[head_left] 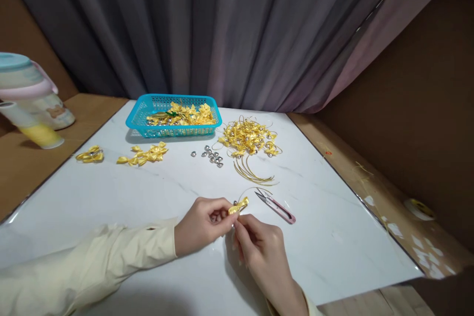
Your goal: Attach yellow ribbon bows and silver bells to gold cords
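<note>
A small yellow satin bow [239,206] is pinched between the thumb and fingers of my left hand [207,222]. A silver bead shows at the bow's upper edge, and a thin gold cord [255,188] arcs from it to the right. My right hand [257,242] is closed in a pinch just below the bow, its fingertips close to my left thumb; what lies between them is too small to make out. To the right, pink-handled thread snips [276,206] rest on the table. Several cut gold cords [252,174] lie beyond the hands.
A blue basket [172,132] holds yellow bows. Beside it is a heap of finished-looking corded bows [248,136]. Silver beads [213,156], loose bows [146,154] and a small bow cluster [91,154] lie left. A jug [33,91] and a roll of tape [419,209] stand off the white tabletop [155,190].
</note>
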`<state>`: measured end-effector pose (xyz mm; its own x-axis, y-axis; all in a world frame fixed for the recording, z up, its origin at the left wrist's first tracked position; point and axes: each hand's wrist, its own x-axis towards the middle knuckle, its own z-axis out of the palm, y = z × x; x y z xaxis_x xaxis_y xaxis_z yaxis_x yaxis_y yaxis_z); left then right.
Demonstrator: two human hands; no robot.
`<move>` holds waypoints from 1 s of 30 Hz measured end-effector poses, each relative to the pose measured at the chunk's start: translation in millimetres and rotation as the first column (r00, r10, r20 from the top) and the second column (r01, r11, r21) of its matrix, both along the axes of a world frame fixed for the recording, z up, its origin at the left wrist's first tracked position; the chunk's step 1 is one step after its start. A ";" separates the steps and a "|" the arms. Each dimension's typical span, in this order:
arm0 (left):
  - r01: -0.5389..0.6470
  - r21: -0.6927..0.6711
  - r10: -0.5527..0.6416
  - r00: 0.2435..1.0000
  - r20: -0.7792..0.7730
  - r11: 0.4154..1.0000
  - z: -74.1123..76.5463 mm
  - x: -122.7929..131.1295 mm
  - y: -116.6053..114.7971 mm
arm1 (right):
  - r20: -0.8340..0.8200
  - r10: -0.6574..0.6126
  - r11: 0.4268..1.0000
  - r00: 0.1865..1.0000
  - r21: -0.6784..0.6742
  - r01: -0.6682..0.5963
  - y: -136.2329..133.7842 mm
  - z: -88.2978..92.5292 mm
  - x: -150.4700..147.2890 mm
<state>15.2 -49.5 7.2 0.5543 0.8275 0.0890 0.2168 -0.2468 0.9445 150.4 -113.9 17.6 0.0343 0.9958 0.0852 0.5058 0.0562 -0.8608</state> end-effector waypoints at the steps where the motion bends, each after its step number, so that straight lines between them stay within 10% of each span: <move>1: 0.001 -0.013 -0.001 1.000 0.002 1.000 0.4 0.4 -0.1 | 0.016 -0.008 1.000 1.000 0.010 0.008 0.2 -0.8 -0.4; 16: 0.001 -0.140 0.007 0.998 0.062 0.990 2.5 -0.6 4.2 | -0.153 -0.041 0.999 0.987 -0.015 0.039 5.6 8.3 10.1; 30: 0.030 0.143 -0.029 1.000 -0.009 0.989 -5.5 -0.8 2.4 | -0.112 -0.013 1.000 0.994 -0.021 0.011 9.9 6.3 12.0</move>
